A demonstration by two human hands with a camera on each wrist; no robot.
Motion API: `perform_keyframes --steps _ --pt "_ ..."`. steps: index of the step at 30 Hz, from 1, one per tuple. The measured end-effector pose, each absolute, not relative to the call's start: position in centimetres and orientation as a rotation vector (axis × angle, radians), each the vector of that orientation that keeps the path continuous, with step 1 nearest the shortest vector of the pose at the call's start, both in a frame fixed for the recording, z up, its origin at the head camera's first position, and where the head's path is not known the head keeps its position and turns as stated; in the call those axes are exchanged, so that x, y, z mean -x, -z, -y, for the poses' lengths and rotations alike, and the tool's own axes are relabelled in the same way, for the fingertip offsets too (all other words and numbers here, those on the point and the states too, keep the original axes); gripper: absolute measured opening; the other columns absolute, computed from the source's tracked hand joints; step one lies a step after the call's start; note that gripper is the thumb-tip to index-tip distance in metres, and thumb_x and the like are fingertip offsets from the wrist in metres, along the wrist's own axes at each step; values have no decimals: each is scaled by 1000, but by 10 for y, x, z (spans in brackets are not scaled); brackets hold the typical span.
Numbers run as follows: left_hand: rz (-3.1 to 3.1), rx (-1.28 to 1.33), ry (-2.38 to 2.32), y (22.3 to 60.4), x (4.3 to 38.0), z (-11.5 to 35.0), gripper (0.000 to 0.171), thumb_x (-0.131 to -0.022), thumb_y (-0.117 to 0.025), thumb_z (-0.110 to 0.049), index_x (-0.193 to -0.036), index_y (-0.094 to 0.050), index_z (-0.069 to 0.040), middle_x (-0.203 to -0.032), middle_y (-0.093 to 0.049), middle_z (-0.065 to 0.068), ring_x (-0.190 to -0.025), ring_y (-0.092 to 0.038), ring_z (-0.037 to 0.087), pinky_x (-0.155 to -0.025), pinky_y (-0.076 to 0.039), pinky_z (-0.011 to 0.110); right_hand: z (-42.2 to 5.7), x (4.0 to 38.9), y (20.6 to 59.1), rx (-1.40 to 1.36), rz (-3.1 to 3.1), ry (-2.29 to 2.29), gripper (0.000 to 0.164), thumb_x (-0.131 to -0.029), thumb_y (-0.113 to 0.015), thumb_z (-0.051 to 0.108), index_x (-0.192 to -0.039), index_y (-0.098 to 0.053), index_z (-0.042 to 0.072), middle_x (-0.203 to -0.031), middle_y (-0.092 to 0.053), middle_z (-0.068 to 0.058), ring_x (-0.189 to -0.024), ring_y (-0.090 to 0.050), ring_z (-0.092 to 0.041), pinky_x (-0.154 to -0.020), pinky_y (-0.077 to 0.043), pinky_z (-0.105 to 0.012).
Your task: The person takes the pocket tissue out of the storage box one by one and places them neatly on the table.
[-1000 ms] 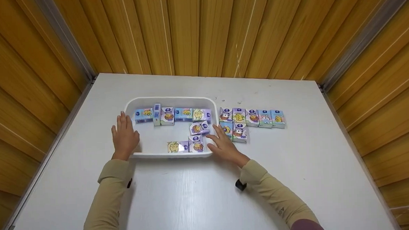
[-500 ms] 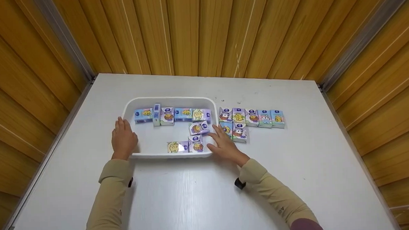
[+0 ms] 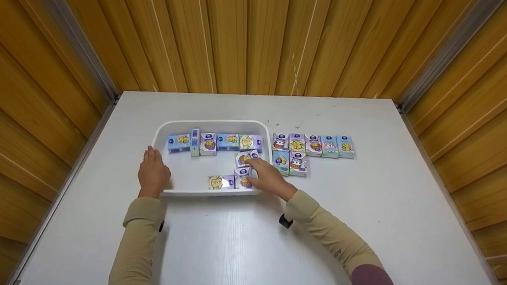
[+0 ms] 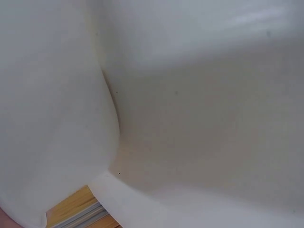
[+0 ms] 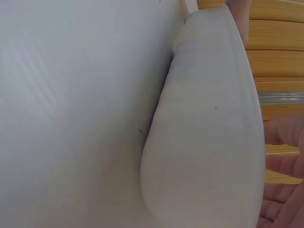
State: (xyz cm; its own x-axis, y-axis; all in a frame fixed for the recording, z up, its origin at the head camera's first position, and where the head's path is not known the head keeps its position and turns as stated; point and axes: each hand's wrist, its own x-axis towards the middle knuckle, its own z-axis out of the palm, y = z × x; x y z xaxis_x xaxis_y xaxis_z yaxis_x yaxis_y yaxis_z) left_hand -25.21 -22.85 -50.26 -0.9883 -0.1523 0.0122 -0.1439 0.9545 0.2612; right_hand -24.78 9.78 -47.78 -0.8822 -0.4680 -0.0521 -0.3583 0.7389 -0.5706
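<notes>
A white plastic tray (image 3: 213,193) with rounded corners holds several small printed packs, which look like pocket tissues. My left hand (image 3: 153,173) rests at the tray's left rim, fingers pointing away from me. Over the tray's front right corner reaches my right hand (image 3: 269,178); its fingertips overlap a purple pack (image 3: 242,159), and its thumb lies at the edge of a second purple pack (image 3: 241,181). Extended, spread fingers (image 5: 285,164) show beyond the tray wall (image 5: 204,123) in the right wrist view. Left of the second pack lies a yellow and purple pack (image 3: 221,182).
Along the tray's back wall runs a row of packs, including a blue pack (image 3: 179,143), a narrow pack on edge (image 3: 195,142) and a yellow pack (image 3: 250,142). More packs (image 3: 297,144) lie in two rows on the white table (image 3: 223,245) right of the tray. Wood-patterned walls (image 3: 250,41) surround it.
My right hand has moved left from the tray's right rim to over the packs inside. My left hand slid slightly toward me along the left rim, then stayed. The packs look unmoved.
</notes>
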Motion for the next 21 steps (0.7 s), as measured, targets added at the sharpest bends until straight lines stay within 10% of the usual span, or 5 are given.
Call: perform_keyframes --steps 13,21 --pt "3027 -247 386 505 252 227 58 -84 -44 -10 -133 -23 13 -142 -17 29 -131 -17 41 -106 -23 49 -76 266 478 527 -2583 568 74 -75 -65 19 -138 -29 9 -133 -44 -14 -119 -44 -29 -100 -36 -38" --pt "3045 -247 388 504 252 227 60 -84 -45 -12 -134 -21 13 -142 -15 29 -131 -16 41 -107 -21 48 -70 267 485 631 -2597 366 55 -79 -62 18 -130 -41 12 -132 -46 -8 -119 -45 -27 -98 -38 -41"
